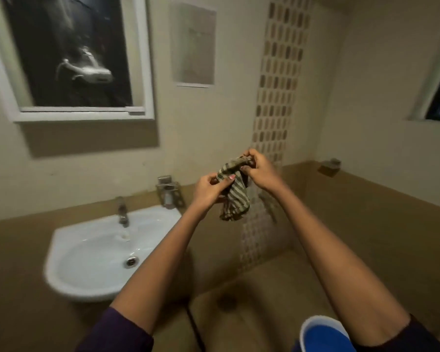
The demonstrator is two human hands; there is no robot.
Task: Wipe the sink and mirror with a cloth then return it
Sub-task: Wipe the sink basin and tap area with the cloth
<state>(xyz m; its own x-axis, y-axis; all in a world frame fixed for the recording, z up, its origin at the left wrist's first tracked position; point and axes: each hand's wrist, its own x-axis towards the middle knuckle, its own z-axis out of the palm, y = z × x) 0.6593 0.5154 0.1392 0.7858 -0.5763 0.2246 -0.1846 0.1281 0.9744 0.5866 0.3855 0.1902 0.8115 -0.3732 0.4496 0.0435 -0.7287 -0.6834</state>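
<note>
Both hands grip one striped cloth [234, 191] in the air, right of the sink [94, 252] and in front of the tiled wall strip [277, 97]: the left hand [210, 185] pinches its lower fold, the right hand [258, 168] clenches the twisted upper end, and the rest hangs loose below. The white sink sits lower left with its tap [123, 212] above the basin; the mirror [69, 54] hangs on the wall upper left. A blue bucket [323, 336] shows at the bottom edge.

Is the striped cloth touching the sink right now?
Apart. The head view shows the striped cloth held up by both hands, hanging to the right of the sink, with tiled wall showing between them.
</note>
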